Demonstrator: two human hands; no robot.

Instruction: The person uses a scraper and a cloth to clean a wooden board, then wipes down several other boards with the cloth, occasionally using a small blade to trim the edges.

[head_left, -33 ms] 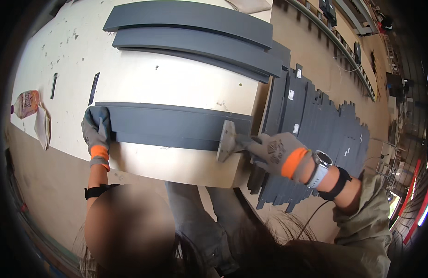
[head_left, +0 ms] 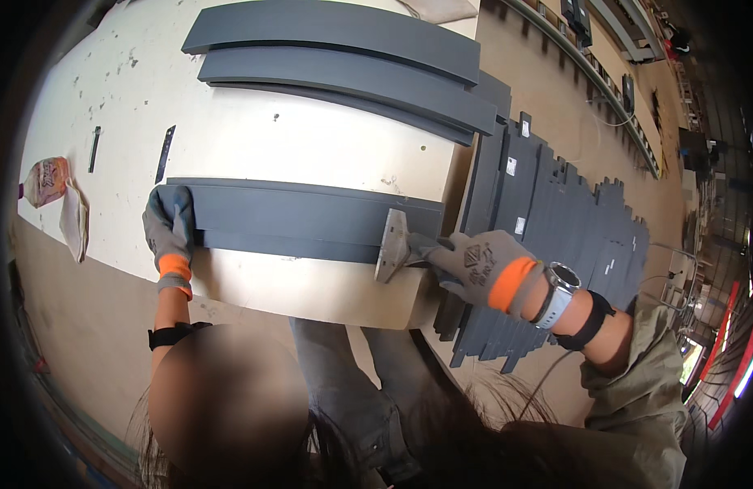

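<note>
Left hand [head_left: 169, 220]: I have this gloved grip closed on the left end of the dark grey board [head_left: 295, 213]
Right hand [head_left: 480, 265]: I have this gloved grip wrapped round the scraper [head_left: 390, 246], much of its handle hidden from me by the glove
Scraper head: broad and grey, set across the board's near edge close to its right end; from my seat I cannot tell how firmly it touches
Dark grey board: flat on the pale tabletop [head_left: 335, 289], running left to right between my two hands
Far boards [head_left: 327, 37]: more dark grey ones, overlapping along the tabletop's far side
Black strips [head_left: 165, 153]: two, on the tabletop's left part
Bottle [head_left: 46, 181]: at the left edge, just beside a pale cloth [head_left: 75, 220]
Slats [head_left: 555, 236]: many dark lengths side by side, right of the tabletop
</note>
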